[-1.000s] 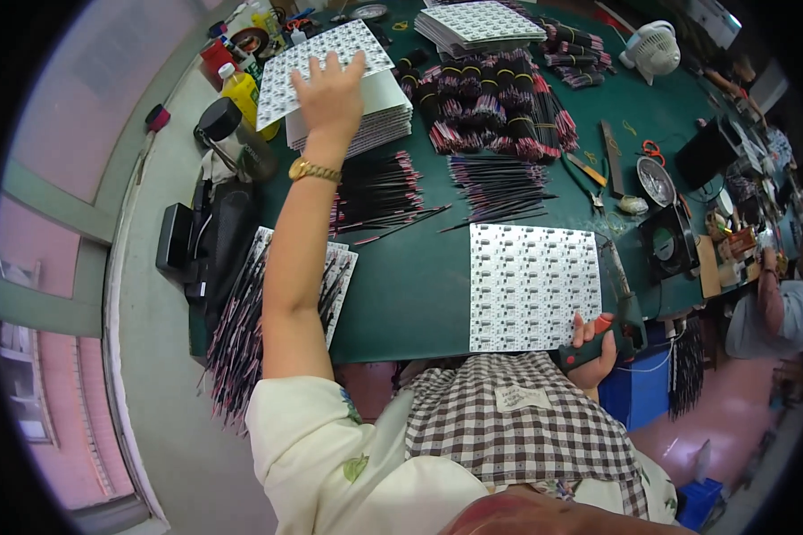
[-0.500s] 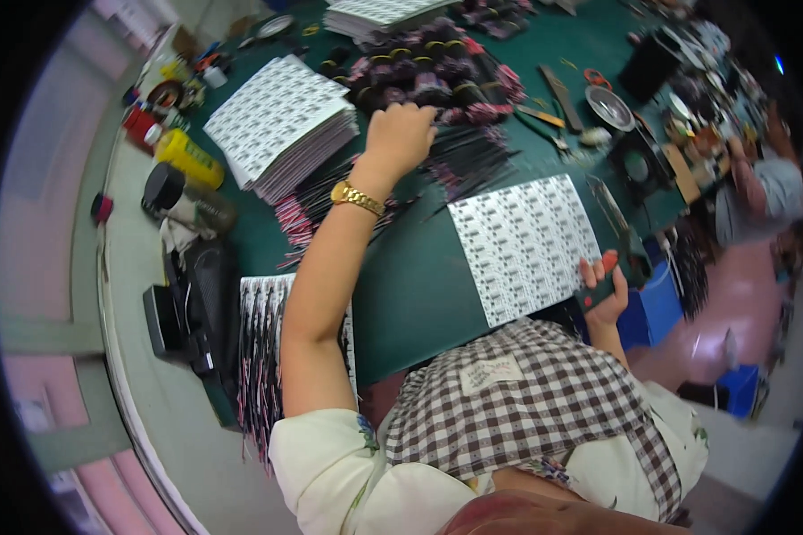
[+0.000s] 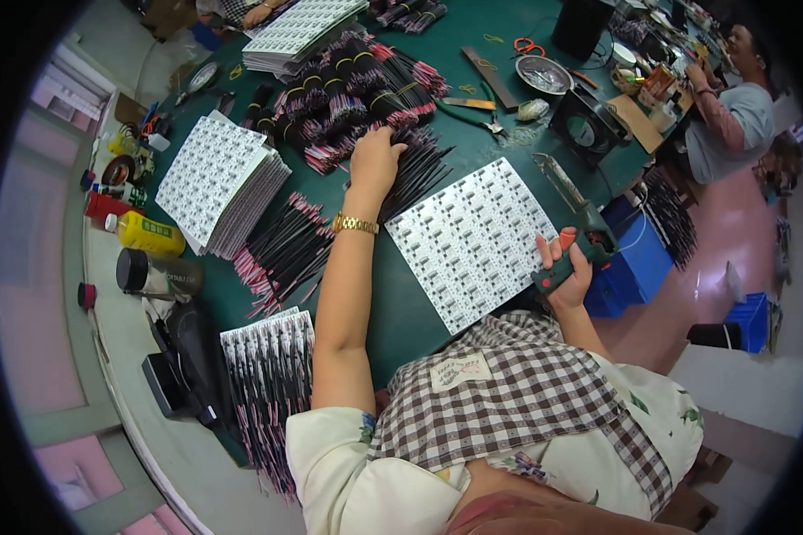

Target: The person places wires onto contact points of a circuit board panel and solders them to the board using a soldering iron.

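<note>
Your left hand (image 3: 375, 163) reaches out over the desk (image 3: 391, 303), with its fingers bent down at a pile of loose black wires (image 3: 419, 169). Your fingertips are hidden, so I cannot tell if they pinch a wire. A gold watch (image 3: 357, 223) is on that wrist.

Your right hand (image 3: 569, 278) is wrapped around a dark green soldering gun (image 3: 592, 241) with a red trigger. Its metal tip points up and away from you, just beside the white circuit board sheet (image 3: 468, 245). That sheet lies flat on the desk in front of you, near your checked apron (image 3: 509, 383).

To the left of the sheet is one more pile of black and pink wires (image 3: 285, 245), next to a tall stack of board sheets (image 3: 210, 183). Closer to you, on the left, a wired board sheet (image 3: 266, 357) has many wires hanging off it. Tied wire bundles (image 3: 352, 85) lie past your left hand.
</note>
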